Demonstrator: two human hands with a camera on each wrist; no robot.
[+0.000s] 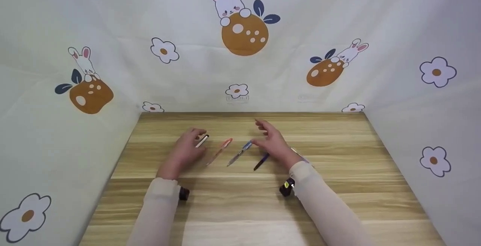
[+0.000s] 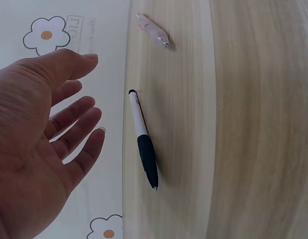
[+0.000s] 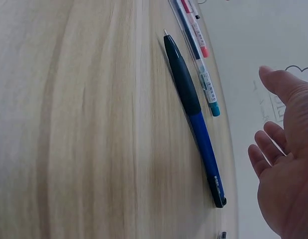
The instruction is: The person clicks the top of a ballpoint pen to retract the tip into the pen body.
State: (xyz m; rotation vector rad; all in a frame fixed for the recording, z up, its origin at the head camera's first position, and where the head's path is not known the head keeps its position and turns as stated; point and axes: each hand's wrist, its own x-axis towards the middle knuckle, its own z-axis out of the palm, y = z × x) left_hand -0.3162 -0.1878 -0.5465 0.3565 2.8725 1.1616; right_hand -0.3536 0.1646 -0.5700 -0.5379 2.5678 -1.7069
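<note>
My left hand [image 1: 185, 147] hovers over a white pen with a black grip [image 2: 144, 137], its fingers loosely bent with nothing between them. In the head view that hand hides much of the pen. My right hand [image 1: 275, 144] is over a blue pen with a black grip [image 3: 196, 119], fingers relaxed and holding nothing; it covers the pen's far end in the head view. Between the hands lie a clear pen with an orange-red end [image 1: 220, 151] and a clear pen with a blue end [image 1: 240, 153]. Another slim pen [image 1: 297, 151] lies partly hidden behind the right wrist.
The pens lie slanted in a loose row on a wood-grain table [image 1: 233, 201]. A pale cloth with rabbits and flowers [image 1: 195, 77] rises along the table's back and both sides. Dark wrist cameras are strapped at both cuffs.
</note>
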